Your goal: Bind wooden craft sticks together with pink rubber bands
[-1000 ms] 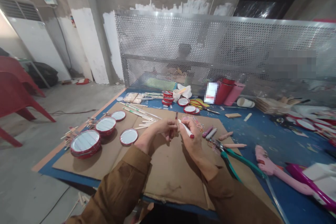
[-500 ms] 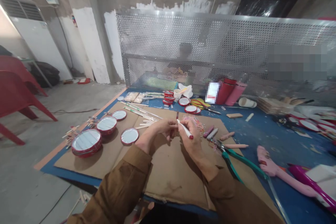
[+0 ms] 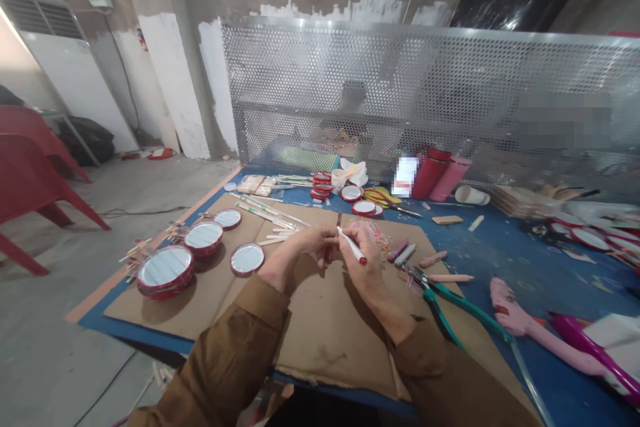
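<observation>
My right hand (image 3: pixel 363 257) is closed round a white marker pen (image 3: pixel 353 245) with a red end, its body slanting across the fingers. My left hand (image 3: pixel 319 245) meets it just left of the pen, with fingers bent and pinched together. A narrow dark strip (image 3: pixel 339 219) shows beyond the fingertips; what the left fingers hold is hidden. Both hands are above a cardboard sheet (image 3: pixel 330 327). Small pinkish pieces (image 3: pixel 373 230) lie behind my right hand. A round white disc with a red rim (image 3: pixel 247 259) rests left of my left wrist.
Stacks of red-rimmed discs (image 3: pixel 166 270) stand at the left. Thin sticks (image 3: pixel 270 213) lie behind my left hand. Green-handled pliers (image 3: pixel 445 300) and a pink glue gun (image 3: pixel 530 327) are on the right. A perforated metal screen (image 3: pixel 310 60) bounds the table's back, with a person beyond it.
Both hands stay in nearly the same place. The red end of the marker pen has shifted very slightly up and left.
</observation>
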Action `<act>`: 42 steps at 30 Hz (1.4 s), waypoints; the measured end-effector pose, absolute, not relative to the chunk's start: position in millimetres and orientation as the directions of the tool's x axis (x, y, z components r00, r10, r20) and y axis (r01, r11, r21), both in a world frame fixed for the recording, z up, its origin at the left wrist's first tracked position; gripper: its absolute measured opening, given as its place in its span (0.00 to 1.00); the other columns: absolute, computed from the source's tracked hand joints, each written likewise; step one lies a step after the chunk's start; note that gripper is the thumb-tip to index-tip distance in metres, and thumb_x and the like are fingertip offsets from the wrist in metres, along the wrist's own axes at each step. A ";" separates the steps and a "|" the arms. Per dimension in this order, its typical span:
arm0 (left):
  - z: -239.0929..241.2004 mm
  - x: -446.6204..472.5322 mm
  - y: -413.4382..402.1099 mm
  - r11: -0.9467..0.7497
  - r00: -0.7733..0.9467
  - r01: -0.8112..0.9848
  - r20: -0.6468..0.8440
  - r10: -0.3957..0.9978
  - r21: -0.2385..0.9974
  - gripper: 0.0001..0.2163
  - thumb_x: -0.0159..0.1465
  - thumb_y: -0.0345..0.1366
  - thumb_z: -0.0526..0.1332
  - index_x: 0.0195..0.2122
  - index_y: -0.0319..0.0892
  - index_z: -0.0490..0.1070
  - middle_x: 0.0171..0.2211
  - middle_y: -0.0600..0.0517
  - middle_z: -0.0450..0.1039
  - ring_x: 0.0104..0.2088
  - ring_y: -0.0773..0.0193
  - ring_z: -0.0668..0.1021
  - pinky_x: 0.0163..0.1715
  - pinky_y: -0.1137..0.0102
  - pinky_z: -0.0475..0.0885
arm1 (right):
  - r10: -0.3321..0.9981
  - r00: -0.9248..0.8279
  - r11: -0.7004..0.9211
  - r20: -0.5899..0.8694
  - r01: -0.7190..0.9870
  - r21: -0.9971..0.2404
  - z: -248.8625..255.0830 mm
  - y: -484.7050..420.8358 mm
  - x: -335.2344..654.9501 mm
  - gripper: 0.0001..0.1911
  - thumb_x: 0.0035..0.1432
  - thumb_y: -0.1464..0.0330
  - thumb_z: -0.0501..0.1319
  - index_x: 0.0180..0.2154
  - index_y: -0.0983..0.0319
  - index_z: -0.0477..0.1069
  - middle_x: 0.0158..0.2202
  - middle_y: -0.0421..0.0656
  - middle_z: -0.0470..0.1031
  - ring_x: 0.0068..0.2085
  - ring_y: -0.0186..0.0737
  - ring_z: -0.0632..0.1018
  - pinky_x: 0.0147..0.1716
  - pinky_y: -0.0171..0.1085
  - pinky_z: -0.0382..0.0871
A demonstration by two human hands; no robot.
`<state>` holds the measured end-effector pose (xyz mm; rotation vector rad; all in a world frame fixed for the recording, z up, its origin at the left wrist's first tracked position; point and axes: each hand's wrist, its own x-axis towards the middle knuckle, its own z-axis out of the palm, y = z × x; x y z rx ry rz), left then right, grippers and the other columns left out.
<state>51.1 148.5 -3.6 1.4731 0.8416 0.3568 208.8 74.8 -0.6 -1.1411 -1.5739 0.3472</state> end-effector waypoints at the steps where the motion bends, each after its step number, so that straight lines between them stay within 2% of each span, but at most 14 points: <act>1: -2.8 51.0 147.7 0.107 0.679 0.279 -0.275 0.681 0.954 0.12 0.68 0.44 0.62 0.36 0.41 0.67 0.21 0.53 0.73 0.19 0.63 0.77 0.23 0.70 0.73 | 0.801 0.083 0.488 0.593 0.484 -0.727 -0.6 74.8 208.9 0.12 0.63 0.57 0.59 0.34 0.58 0.72 0.31 0.44 0.77 0.34 0.44 0.75 0.35 0.40 0.69; 5: -2.8 51.1 147.4 0.081 0.698 0.275 -0.257 0.668 0.958 0.10 0.68 0.42 0.61 0.36 0.41 0.67 0.21 0.52 0.73 0.19 0.63 0.77 0.23 0.69 0.74 | 0.803 0.091 0.486 0.589 0.471 -0.736 -0.9 75.5 209.2 0.12 0.64 0.56 0.59 0.35 0.58 0.72 0.31 0.43 0.76 0.34 0.43 0.75 0.35 0.40 0.69; 10: -3.8 52.1 148.7 0.092 0.702 0.274 -0.265 0.661 0.957 0.17 0.63 0.51 0.66 0.37 0.40 0.69 0.20 0.54 0.72 0.19 0.62 0.77 0.22 0.69 0.74 | 0.809 0.066 0.495 0.583 0.457 -0.739 -3.0 76.8 208.6 0.12 0.63 0.57 0.58 0.36 0.58 0.72 0.32 0.43 0.77 0.35 0.44 0.75 0.36 0.40 0.70; 19: -10.5 53.6 152.4 0.101 0.685 0.273 -0.267 0.678 0.957 0.22 0.60 0.55 0.68 0.38 0.40 0.70 0.20 0.54 0.72 0.19 0.61 0.78 0.21 0.69 0.73 | 0.826 0.093 0.475 0.556 0.416 -0.775 -4.5 78.3 207.7 0.13 0.62 0.56 0.59 0.37 0.59 0.72 0.33 0.43 0.77 0.33 0.42 0.75 0.34 0.40 0.70; 27: -9.3 54.0 154.2 0.073 0.693 0.285 -0.258 0.673 0.956 0.22 0.60 0.53 0.69 0.41 0.39 0.72 0.21 0.53 0.73 0.19 0.63 0.77 0.21 0.70 0.73 | 0.818 0.061 0.489 0.572 0.451 -0.747 -1.5 77.3 207.2 0.10 0.63 0.59 0.58 0.37 0.58 0.72 0.33 0.44 0.77 0.34 0.43 0.76 0.35 0.40 0.70; 34: 1.2 51.7 143.9 0.151 0.675 0.272 -0.301 0.674 0.950 0.19 0.61 0.52 0.68 0.35 0.41 0.68 0.21 0.52 0.73 0.19 0.63 0.77 0.22 0.70 0.73 | 0.746 0.180 0.491 0.641 0.501 -0.713 -3.1 80.2 210.3 0.10 0.63 0.59 0.59 0.37 0.59 0.72 0.34 0.45 0.78 0.36 0.43 0.76 0.37 0.40 0.70; 42: 7.0 55.0 142.9 0.104 0.668 0.309 -0.294 0.684 0.945 0.17 0.62 0.50 0.67 0.35 0.40 0.70 0.19 0.52 0.72 0.18 0.62 0.77 0.21 0.70 0.73 | 0.787 0.058 0.520 0.615 0.476 -0.710 -2.0 76.6 207.5 0.12 0.64 0.58 0.58 0.36 0.59 0.72 0.32 0.42 0.76 0.34 0.41 0.74 0.36 0.38 0.69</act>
